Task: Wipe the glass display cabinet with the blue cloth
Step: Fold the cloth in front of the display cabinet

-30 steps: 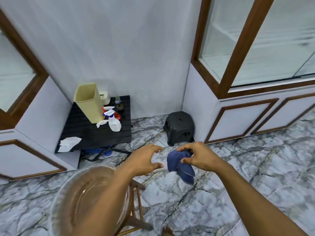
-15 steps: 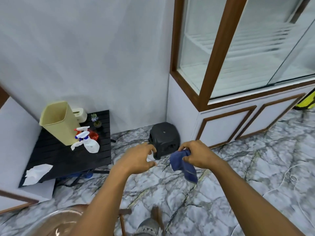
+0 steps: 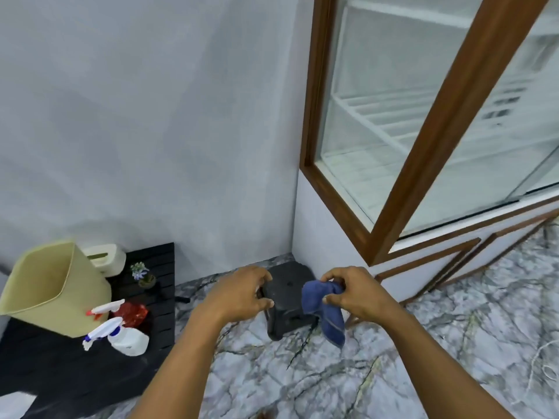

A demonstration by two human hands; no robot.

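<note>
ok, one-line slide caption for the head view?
Right hand grips the blue cloth, left hand empty, facing the glass display cabinet.

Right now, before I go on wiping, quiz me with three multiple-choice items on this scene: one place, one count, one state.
1. Where does the black stool stand?
A. On the slatted table
B. On the marble floor by the cabinet's corner
C. Inside the cabinet

2. How many spray bottles lie on the black slatted table?
A. Two
B. Four
C. None

3. The blue cloth is:
A. Spread on the floor
B. Draped on the stool
C. Bunched in the right hand

Key: 1 B, its legs rest on floor beside the glass display cabinet. 2 A, one red-triggered, one blue-triggered. 3 C, fingers pinch it, tail dangling.
</note>
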